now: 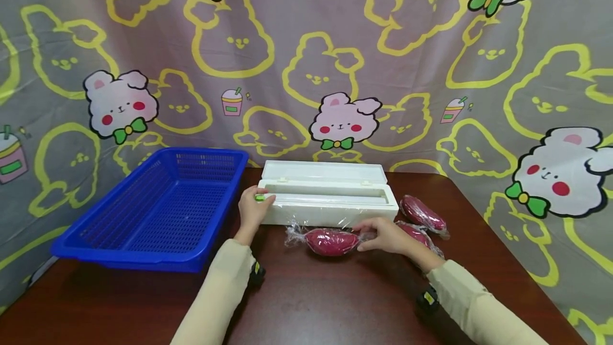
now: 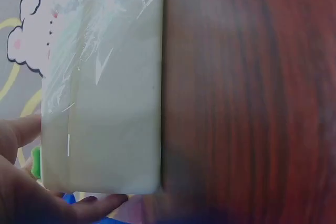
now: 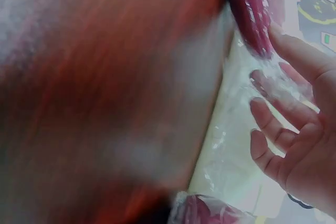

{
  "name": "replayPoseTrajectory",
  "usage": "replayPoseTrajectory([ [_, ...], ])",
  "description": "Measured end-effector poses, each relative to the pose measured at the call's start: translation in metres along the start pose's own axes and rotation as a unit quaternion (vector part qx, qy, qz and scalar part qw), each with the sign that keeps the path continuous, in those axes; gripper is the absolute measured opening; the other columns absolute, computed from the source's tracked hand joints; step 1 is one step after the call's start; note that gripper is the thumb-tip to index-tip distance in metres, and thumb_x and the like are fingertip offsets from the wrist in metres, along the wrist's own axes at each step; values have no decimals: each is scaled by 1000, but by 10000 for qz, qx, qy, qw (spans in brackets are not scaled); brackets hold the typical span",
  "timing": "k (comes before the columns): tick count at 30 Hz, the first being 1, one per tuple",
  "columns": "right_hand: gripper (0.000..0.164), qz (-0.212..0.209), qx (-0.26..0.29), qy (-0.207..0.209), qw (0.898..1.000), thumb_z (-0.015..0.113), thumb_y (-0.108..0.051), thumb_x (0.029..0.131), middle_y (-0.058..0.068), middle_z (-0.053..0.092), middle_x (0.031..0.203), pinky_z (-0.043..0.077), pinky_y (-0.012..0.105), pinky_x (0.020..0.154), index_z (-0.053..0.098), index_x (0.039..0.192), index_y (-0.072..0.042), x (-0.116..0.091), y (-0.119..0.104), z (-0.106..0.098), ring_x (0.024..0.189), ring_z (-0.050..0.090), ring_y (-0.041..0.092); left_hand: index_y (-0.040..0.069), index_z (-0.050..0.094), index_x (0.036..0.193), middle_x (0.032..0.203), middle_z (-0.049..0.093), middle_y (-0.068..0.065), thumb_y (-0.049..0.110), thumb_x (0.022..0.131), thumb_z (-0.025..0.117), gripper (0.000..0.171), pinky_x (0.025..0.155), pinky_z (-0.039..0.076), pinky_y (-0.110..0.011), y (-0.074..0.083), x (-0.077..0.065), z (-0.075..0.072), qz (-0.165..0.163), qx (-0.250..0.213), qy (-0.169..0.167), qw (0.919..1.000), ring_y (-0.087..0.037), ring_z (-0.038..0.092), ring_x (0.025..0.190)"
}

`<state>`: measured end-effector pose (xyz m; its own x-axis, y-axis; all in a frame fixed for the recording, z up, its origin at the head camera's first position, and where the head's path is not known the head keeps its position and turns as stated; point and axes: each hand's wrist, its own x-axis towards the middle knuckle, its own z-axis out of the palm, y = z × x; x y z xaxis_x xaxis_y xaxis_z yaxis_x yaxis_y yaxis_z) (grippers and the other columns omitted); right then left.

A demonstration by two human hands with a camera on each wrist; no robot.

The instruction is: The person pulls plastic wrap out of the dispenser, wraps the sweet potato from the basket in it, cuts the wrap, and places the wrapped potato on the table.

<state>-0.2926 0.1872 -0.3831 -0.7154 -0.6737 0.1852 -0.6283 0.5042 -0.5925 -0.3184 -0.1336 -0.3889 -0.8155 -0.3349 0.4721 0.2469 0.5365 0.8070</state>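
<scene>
In the head view a white cling film dispenser box (image 1: 316, 215) stands with its lid (image 1: 325, 172) raised, a roll (image 1: 330, 199) inside. My left hand (image 1: 252, 209) grips its left end, by a green tab (image 1: 259, 197); the left wrist view shows fingers around that end and clear film (image 2: 105, 51) over the box front. Before the box lies a dark red sweet potato (image 1: 331, 242) wrapped in film, its left end twisted. At its right end my right hand (image 1: 385, 236) pinches the film between thumb and index finger, the other fingers loosely bent.
Two more wrapped sweet potatoes lie to the right of the box, one behind (image 1: 423, 213) and one nearer (image 1: 415, 234), partly hidden by my right hand. A blue plastic basket (image 1: 143, 265) stands on the left of the brown table (image 1: 316, 302). A patterned curtain (image 1: 297, 20) hangs behind.
</scene>
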Motion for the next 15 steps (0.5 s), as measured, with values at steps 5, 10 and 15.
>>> replayPoseTrajectory([
  [5, 38, 47, -1, -131, 9999, 72, -12, 74, 3, 63, 76, 47, 24, 51, 61, 103, 9, 4, -9, -13, 59, 55, 9, -7, 66, 94, 120, 49, -25, 9, 69, 75, 31, 96, 32, -40, -1, 1, -1, -797, -503, -165, 9954, -35, 45, 114],
  [10, 32, -113, -531, 233, 9983, 72, -16, 75, -1, 63, 74, 45, 24, 53, 64, 98, 4, 30, -30, -27, 62, 55, 8, -8, 66, 98, 120, 49, -24, 9, 67, 77, 36, 97, 31, -36, -7, 4, -3, -1177, -986, -192, 9879, -32, 44, 115],
  [15, 25, -223, -30, 884, 9958, 71, -13, 75, 4, 66, 77, 46, 26, 58, 67, 94, 3, 68, -44, -20, 68, 57, 12, -8, 62, 106, 122, 48, -22, 7, 67, 77, 44, 97, 31, -34, -10, 5, -3, -1406, -1269, -340, 9813, -29, 42, 118],
])
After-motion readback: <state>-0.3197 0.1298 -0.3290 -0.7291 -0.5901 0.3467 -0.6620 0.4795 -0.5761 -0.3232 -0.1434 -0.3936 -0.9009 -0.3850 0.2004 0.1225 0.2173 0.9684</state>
